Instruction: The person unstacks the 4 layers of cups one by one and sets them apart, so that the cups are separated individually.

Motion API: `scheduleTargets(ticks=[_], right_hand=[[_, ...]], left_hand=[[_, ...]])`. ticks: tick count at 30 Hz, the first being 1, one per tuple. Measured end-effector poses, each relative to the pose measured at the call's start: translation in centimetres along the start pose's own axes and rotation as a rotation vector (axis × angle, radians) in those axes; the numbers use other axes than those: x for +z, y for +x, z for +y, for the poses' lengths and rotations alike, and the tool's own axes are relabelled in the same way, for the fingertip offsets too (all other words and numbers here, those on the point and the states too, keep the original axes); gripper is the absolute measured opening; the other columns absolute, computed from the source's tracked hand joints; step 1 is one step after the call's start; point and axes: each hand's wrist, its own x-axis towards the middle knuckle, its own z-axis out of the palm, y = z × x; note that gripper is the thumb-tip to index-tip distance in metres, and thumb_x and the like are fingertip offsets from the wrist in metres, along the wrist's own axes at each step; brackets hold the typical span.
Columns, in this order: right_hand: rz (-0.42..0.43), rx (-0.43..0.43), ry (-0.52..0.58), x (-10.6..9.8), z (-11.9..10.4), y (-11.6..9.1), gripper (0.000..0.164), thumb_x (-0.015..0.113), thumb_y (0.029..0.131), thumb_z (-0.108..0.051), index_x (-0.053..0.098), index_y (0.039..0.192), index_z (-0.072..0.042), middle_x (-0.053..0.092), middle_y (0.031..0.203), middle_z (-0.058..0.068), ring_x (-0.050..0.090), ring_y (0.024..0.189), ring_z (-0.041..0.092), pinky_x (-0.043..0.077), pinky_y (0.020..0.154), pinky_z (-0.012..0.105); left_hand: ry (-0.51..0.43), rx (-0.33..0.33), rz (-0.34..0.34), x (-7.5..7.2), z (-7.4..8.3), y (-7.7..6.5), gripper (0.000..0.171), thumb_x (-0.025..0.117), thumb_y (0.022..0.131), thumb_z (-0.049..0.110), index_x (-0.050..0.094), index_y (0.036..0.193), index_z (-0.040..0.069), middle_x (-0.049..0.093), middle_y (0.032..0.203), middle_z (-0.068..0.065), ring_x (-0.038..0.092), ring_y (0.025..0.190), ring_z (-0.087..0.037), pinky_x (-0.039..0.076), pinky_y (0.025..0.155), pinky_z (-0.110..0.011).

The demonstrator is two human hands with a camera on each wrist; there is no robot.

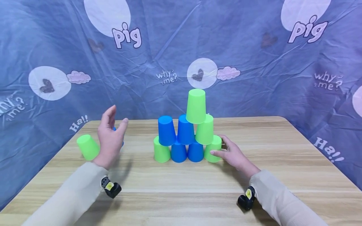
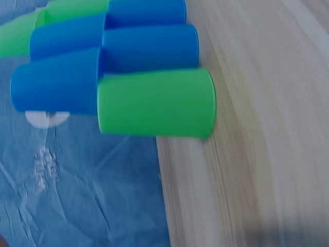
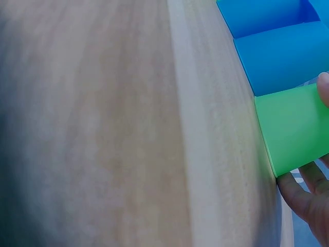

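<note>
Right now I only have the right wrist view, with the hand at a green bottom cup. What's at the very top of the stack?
Observer: A single top green cup, resting across a blue cup and a lower green cup in the second tier.
Operator: I can't see the left side. What's there?
Observer: The left hand, raised with its thumb spread from its fingers, apart from the stacked cups.
Operator: Any spare cup beyond it?
Observer: Yes, a loose green cup stands on the table, to the left of that hand.
</note>
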Motion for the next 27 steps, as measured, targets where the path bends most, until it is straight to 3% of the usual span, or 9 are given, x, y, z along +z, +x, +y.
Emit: scheduleTargets(ticks=[6, 12, 19, 27], right_hand=[[-0.005, -0.003, 0.001, 0.0, 0.1, -0.1, 0.065, 0.070, 0.081, -0.021, 0.038, 0.135, -0.007, 0.052, 0.125, 0.018, 0.049, 0.115, 0.036, 0.039, 0.097, 0.052], [-0.004, 0.004, -0.004, 0.0, 0.0, -0.1, 0.065, 0.070, 0.081, -0.022, 0.038, 0.136, -0.007, 0.051, 0.126, 0.018, 0.048, 0.116, 0.037, 0.037, 0.098, 0.054], [0.004, -0.006, -0.014, 0.0, 0.1, 0.0, 0.064, 0.070, 0.081, -0.021, 0.039, 0.135, -0.007, 0.051, 0.125, 0.018, 0.049, 0.115, 0.037, 0.038, 0.097, 0.052], [-0.006, 0.008, -0.001, -0.1, 0.0, 0.0, 0.065, 0.070, 0.081, -0.021, 0.037, 0.136, -0.007, 0.051, 0.126, 0.018, 0.048, 0.117, 0.038, 0.038, 0.097, 0.053]], left_hand=[[0.040, 0.044, -0.102, 1.5, 0.6, -0.4, 0.054, 0.060, 0.087, 0.005, 0.040, 0.137, 0.003, 0.040, 0.143, -0.008, 0.033, 0.134, -0.015, 0.026, 0.111, -0.029], [0.110, 0.092, -0.233, 2.7, 1.5, -0.7, 0.057, 0.060, 0.089, 0.014, 0.036, 0.141, 0.009, 0.035, 0.147, -0.006, 0.028, 0.136, -0.015, 0.024, 0.112, -0.034], [0.075, 0.025, -0.406, 5.0, 3.0, -0.8, 0.069, 0.060, 0.090, 0.019, 0.022, 0.147, 0.012, 0.024, 0.152, -0.003, 0.022, 0.139, -0.016, 0.021, 0.114, -0.035], [0.084, -0.050, -0.516, 7.3, 5.0, -1.2, 0.074, 0.062, 0.088, 0.028, 0.019, 0.148, 0.017, 0.021, 0.153, -0.001, 0.020, 0.140, -0.017, 0.024, 0.112, -0.039]])
